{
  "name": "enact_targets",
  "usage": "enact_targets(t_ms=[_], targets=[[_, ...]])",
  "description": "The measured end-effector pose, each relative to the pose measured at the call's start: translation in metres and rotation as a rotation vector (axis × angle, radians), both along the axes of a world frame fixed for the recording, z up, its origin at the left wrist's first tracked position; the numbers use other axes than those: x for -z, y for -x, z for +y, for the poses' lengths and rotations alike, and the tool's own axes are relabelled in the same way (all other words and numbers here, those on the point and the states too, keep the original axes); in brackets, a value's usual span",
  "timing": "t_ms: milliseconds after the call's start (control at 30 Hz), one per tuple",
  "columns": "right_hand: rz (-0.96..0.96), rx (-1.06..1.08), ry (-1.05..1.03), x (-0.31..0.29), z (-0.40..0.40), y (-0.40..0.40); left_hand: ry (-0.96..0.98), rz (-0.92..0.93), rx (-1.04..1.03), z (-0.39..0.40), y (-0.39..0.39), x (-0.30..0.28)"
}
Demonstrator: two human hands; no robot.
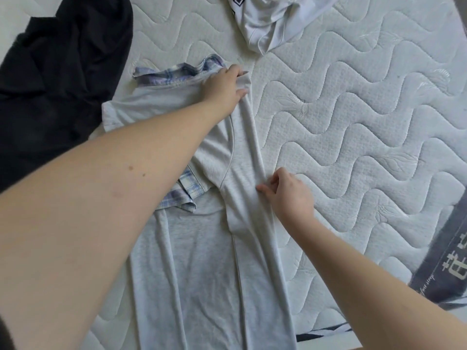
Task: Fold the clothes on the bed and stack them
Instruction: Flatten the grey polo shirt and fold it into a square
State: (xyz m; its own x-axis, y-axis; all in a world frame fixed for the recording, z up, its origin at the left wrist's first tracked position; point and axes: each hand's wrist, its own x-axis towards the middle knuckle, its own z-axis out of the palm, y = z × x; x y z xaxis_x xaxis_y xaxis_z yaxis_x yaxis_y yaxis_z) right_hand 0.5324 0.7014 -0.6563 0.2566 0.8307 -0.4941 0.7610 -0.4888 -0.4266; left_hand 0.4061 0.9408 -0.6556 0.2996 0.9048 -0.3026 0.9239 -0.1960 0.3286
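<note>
A light grey garment with blue plaid trim [202,261] lies lengthwise on the quilted white mattress [353,122], its right side folded inward along a long crease. My left hand [225,89] reaches to the far end and holds the folded cloth near the plaid collar, thumb and fingers around the fabric edge. My right hand [288,195] pinches the folded edge at the middle of the garment, fingers curled on the cloth.
A black garment [58,79] lies crumpled at the far left. A white garment with dark print [273,18] lies bunched at the top. The mattress's grey labelled border [444,251] runs down the right side.
</note>
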Motion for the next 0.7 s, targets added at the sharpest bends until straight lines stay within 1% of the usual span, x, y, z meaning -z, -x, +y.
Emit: enact_targets(t_ms=[33,100,200,267,333,400,467,533,600,633,700], targets=[[0.002,0.005,-0.019,0.0,-0.002,0.002,-0.001,0.036,-0.003,-0.006,0.003,0.0],[0.019,0.014,-0.049,-0.001,-0.006,0.004,0.059,0.086,-0.05,-0.014,0.013,0.0],[0.05,0.024,-0.038,-0.002,-0.01,0.008,0.149,0.006,-0.11,-0.013,0.027,-0.006],[0.065,0.027,-0.029,-0.002,-0.011,0.01,0.162,-0.052,-0.065,-0.007,0.027,-0.013],[0.082,0.047,-0.044,-0.002,-0.011,0.01,0.203,-0.054,-0.013,0.005,0.018,-0.018],[0.095,0.089,-0.052,-0.002,-0.01,0.011,0.255,0.044,0.042,0.018,0.005,-0.022],[0.116,0.152,-0.025,-0.003,-0.003,0.011,0.337,0.205,0.063,0.03,-0.008,-0.023],[0.095,0.163,0.06,-0.003,0.007,0.011,0.524,0.301,-0.001,0.036,-0.017,-0.025],[0.071,0.125,0.134,-0.003,0.018,0.01,0.764,0.248,-0.11,0.04,-0.021,-0.025],[0.072,0.106,0.15,-0.003,0.023,0.009,0.839,0.193,-0.153,0.042,-0.021,-0.023],[0.088,0.076,0.166,-0.003,0.029,0.007,0.903,0.042,-0.244,0.049,-0.018,-0.017]])
